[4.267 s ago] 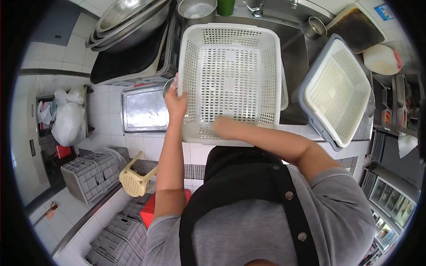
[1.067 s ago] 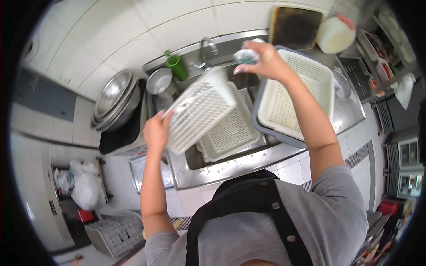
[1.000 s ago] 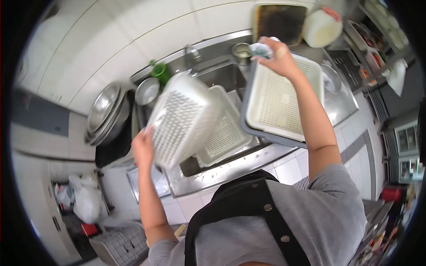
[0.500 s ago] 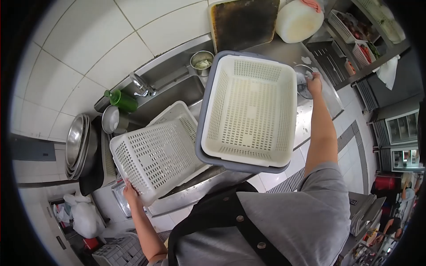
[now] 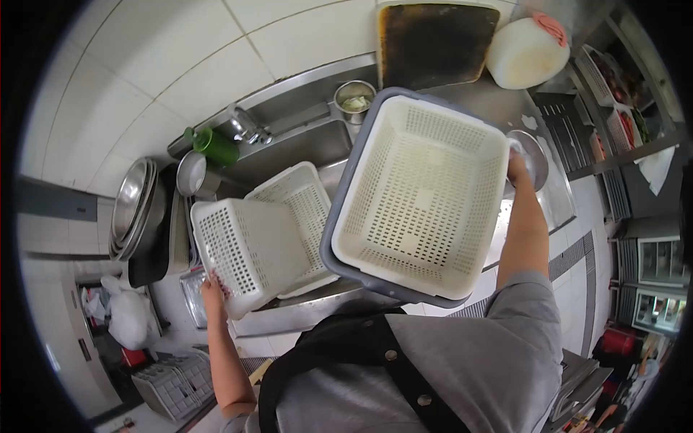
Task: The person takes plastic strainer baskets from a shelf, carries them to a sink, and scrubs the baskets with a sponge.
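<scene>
My left hand (image 5: 214, 294) grips the near left rim of a white perforated basket (image 5: 253, 249), which is tilted over the sink. Under it, another white basket (image 5: 299, 195) lies in the sink. My right hand (image 5: 517, 167) is at a round metal bowl (image 5: 534, 155) on the right counter, with something whitish at its fingers that is partly hidden. Between my hands, a larger white basket (image 5: 422, 195) sits inside a grey tub (image 5: 338, 267).
Behind are a faucet (image 5: 249, 126), a green bottle (image 5: 215, 146), a metal cup with pale bits (image 5: 354, 101), a blackened board (image 5: 437, 43) and a white container (image 5: 527, 54). Stacked metal bowls (image 5: 133, 209) stand left. Shelves with baskets (image 5: 599, 79) rise at right.
My right hand has come down from above the white basket and grey tub to the metal bowl on the right. The basket in my left hand has swung lower and left over the sink.
</scene>
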Tool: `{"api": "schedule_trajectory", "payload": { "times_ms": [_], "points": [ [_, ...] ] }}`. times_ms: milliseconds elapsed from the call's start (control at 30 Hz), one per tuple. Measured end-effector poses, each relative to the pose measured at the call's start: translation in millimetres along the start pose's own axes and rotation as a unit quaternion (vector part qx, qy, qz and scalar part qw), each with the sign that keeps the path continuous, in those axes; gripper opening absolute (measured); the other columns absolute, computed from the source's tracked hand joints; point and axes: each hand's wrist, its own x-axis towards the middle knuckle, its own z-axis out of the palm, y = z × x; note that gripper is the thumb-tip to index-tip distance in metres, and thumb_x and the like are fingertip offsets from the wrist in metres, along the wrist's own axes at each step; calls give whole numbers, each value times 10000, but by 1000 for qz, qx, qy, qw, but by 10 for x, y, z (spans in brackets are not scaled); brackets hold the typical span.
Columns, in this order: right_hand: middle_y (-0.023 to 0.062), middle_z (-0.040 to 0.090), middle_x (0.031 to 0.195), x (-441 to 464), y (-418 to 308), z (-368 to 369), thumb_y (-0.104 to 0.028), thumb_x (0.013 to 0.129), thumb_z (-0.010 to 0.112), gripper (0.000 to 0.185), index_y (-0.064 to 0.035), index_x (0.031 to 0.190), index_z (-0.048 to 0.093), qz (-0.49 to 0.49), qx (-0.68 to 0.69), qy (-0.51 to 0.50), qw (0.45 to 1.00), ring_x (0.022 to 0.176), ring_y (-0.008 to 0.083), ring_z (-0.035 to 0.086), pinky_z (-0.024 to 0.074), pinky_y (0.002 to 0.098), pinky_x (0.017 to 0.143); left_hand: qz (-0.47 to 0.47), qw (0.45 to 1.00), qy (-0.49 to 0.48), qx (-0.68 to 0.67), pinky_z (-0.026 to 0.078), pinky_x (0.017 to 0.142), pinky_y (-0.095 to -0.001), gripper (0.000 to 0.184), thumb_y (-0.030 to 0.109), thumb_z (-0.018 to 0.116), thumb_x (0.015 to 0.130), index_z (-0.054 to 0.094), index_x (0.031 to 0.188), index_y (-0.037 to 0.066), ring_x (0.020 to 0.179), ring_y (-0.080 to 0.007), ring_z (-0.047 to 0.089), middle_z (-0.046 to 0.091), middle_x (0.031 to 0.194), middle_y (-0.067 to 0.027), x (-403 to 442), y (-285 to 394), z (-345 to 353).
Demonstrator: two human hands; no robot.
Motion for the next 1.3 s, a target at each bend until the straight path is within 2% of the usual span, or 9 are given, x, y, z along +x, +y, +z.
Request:
{"api": "schedule_trajectory", "payload": {
  "times_ms": [167, 333, 567, 667, 733, 867, 933, 1100, 1300],
  "points": [
    [60, 627, 985, -652, -522, -795, -34, 796, 552, 500, -138, 1285, 556, 94, 469, 76, 875, 781, 135, 590, 504, 268, 711, 101, 994, -29, -16, 463, 511, -272, 245, 251, 483, 973, 547, 1070, 35, 606, -116, 542, 565, 777, -23, 41, 103, -5],
    [122, 611, 1155, -1435, -1571, -1308, -36, 817, 507, 506, -39, 1323, 510, -33, 600, 38, 798, 1075, 220, 582, 475, 337, 933, 71, 985, -128, -94, 533, 569, -332, 249, 159, 490, 934, 514, 1148, 34, 716, -169, 613, 611, 881, -60, 275, 156, -59],
    [82, 478, 1363, -3337, -4575, -651, -13, 811, 497, 609, -114, 1405, 409, -321, 520, -327, 721, 1217, 257, 487, 528, 421, 905, 50, 920, -239, -306, 579, 653, -379, 298, 210, 485, 971, 487, 1182, 0, 808, -238, 660, 628, 970, -140, 189, 336, 399],
    [179, 445, 1404, -4111, -5393, 128, 7, 828, 473, 604, -122, 1414, 405, -435, 272, -278, 812, 1302, 238, 433, 373, 325, 1056, 73, 923, -242, -291, 571, 668, -381, 306, 189, 462, 979, 481, 1210, -10, 845, -230, 654, 631, 1003, -136, 221, 378, 495],
    [233, 282, 1488, -4639, -5656, 1090, -42, 826, 516, 681, -121, 1464, 293, -553, 154, -179, 799, 1363, 423, 285, 221, 480, 1135, 72, 933, -219, -277, 561, 699, -371, 319, 181, 455, 982, 478, 1233, -15, 865, -214, 648, 633, 1026, -128, 148, 395, 506],
    [247, 279, 1471, -4705, -6137, 1145, -175, 818, 582, 718, -129, 1466, 279, -575, 105, -61, 809, 1373, 426, 255, 129, 631, 1104, 133, 895, -257, -340, 524, 779, -301, 379, 126, 462, 973, 413, 1317, -27, 936, -183, 625, 612, 1106, -142, 96, 286, 451],
    [258, 357, 1412, -4284, -6421, 1151, -188, 817, 580, 677, -123, 1440, 326, -533, 109, 31, 839, 1321, 431, 330, 225, 578, 1099, 133, 893, -270, -335, 507, 801, -281, 382, 70, 468, 957, 416, 1321, -33, 960, -163, 612, 616, 1113, -135, -127, 302, 280],
    [276, 457, 1313, -4263, -6697, 909, -182, 810, 596, 620, -88, 1386, 386, -469, 164, -126, 859, 1229, 441, 421, 388, 487, 1003, 175, 880, -265, -354, 512, 711, -252, 369, 6, 487, 915, 471, 1281, -38, 846, -114, 620, 637, 1018, -91, -181, 268, 92],
    [264, 398, 1390, -5153, -6129, 1137, -81, 792, 566, 577, 4, 1342, 412, -562, 143, -35, 814, 1257, 442, 398, 328, 490, 1069, 193, 911, -258, -259, 484, 591, -218, 361, 6, 512, 903, 499, 1261, -38, 717, -79, 616, 657, 894, -64, 56, 89, 162]
  ]
}}
